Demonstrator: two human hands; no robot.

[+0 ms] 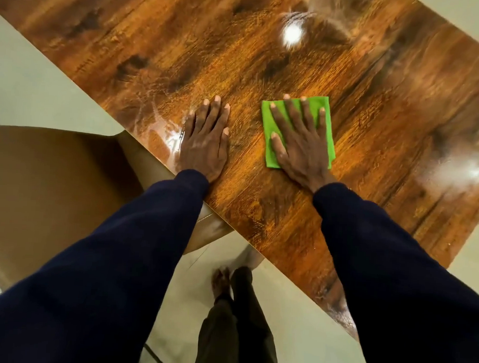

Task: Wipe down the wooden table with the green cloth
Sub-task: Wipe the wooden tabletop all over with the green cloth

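Pale floor (295, 329) is showing beneath us, a tan chair (54, 187) standing near left. On the wooden bench (386, 119) our left hand (205, 144) is resting flat, fingers straight. Just right, our right hand (297, 142) is pressing the green cloth (327, 146) with spread, straight fingers.

We cannot see the whole wooden table (265, 59): its far end and right side run off the picture, and the far part looks blurry. Our right hand (300, 145) lies flat on the green cloth (317, 102) and covers its middle. The brown chair (55, 173) on the left is cut off by the edge, and our left sleeve (106, 258) hides part of it. That sleeve and our right sleeve (393, 270) run off the near edge. A foot (221, 282) down on the floor is blurry.
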